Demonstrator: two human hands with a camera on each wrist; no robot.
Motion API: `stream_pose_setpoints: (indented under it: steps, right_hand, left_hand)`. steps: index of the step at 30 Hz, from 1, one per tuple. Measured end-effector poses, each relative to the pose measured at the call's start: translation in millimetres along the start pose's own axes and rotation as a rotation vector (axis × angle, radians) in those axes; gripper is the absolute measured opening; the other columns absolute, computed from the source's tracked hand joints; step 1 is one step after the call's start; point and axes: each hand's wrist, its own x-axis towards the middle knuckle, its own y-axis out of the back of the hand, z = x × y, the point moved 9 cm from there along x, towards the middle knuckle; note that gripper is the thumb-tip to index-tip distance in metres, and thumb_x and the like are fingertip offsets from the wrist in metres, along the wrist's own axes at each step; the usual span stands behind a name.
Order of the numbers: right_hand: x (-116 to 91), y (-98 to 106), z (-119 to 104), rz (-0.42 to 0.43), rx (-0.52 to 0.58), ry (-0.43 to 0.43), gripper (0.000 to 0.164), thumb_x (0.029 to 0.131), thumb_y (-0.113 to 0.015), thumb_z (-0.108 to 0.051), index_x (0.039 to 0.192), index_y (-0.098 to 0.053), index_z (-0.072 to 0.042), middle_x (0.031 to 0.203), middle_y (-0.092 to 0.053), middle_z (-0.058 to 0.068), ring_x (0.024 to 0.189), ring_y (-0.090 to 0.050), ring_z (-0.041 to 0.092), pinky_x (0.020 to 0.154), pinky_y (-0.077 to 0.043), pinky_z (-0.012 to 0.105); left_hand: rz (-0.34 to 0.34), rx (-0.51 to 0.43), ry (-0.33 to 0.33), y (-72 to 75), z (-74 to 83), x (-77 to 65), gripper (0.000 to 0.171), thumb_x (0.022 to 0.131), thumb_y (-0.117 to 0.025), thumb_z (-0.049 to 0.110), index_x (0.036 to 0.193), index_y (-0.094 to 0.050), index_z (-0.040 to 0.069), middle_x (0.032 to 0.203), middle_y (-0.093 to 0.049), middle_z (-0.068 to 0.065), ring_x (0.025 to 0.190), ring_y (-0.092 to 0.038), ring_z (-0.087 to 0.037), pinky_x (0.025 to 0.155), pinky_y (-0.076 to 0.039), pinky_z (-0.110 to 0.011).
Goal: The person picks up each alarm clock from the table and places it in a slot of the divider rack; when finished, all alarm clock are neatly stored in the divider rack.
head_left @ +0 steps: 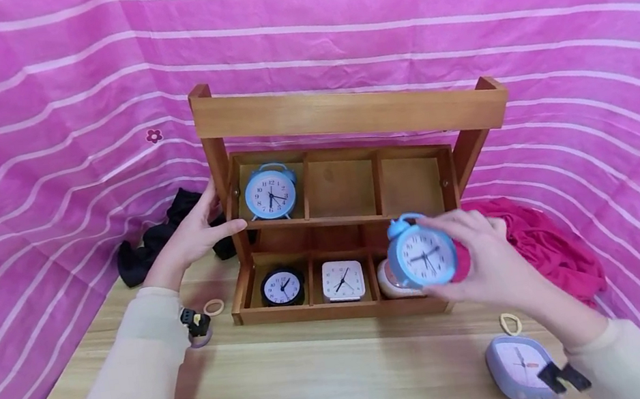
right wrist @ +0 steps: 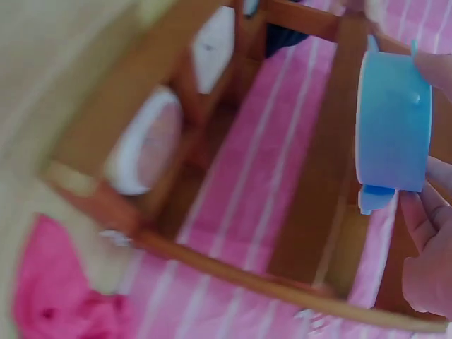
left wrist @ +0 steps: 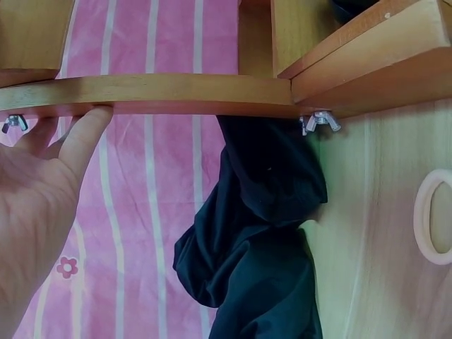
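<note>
A two-tier wooden rack (head_left: 349,107) stands on the table. My left hand (head_left: 200,228) holds its left side, thumb across the front and fingers at the outer side. My right hand (head_left: 483,251) grips a light blue alarm clock (head_left: 426,256) in front of the rack's lower right compartment, clear of the wood. In the right wrist view this blue clock (right wrist: 393,120) shows its side. Another blue alarm clock (head_left: 270,194) stands in the upper left compartment. Below are a black clock (head_left: 282,288), a white square clock (head_left: 342,281) and, partly hidden, a white round clock (head_left: 390,279).
A lilac clock (head_left: 520,366) lies at the table's front right, near a pale ring (head_left: 510,324). Another ring (head_left: 214,307) lies left of the rack. Black cloth (head_left: 156,245) and red cloth (head_left: 557,247) flank it. A striped pink curtain (head_left: 331,25) surrounds the table.
</note>
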Motion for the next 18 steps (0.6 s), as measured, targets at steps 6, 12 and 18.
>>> stream_pose_setpoints:
  steps: [6,12,18]
  right_hand:
    - [49.9,5.3,-10.7,0.021,0.021,0.043,0.093,0.060,-0.103,-0.034,0.143,-0.065,-0.014,0.126,-0.063,0.002,0.117,-0.053,0.023,0.089,-0.028,0.054]
    - [85.2,-3.1,-13.1,0.046,0.023,0.043,0.092,0.063,-0.102,-0.041,0.143,-0.066,-0.014,0.127,-0.063,0.005,0.120,-0.052,0.026,0.089,-0.029,0.053]
    - [114.5,-13.2,-13.1,0.051,0.003,0.028,0.093,0.063,-0.101,-0.045,0.144,-0.065,-0.015,0.130,-0.063,0.009,0.122,-0.053,0.029,0.092,-0.031,0.057]
  left_hand:
    - [-0.001,-0.007,-0.004,-1.3,-0.1,0.5,0.104,0.098,-0.074,0.011,0.165,-0.004,0.049,0.174,-0.013,0.003,0.157,-0.019,-0.036,0.124,-0.014,-0.064]
    - [-0.009,-0.007,0.003,-4.0,-0.6,2.2,0.104,0.099,-0.073,0.012,0.165,-0.003,0.050,0.175,-0.011,0.002,0.158,-0.018,-0.036,0.125,-0.015,-0.064]
    - [-0.009,-0.015,-0.003,-2.4,0.5,0.5,0.105,0.098,-0.073,0.009,0.165,-0.002,0.050,0.175,-0.012,0.001,0.157,-0.018,-0.037,0.124,-0.016,-0.063]
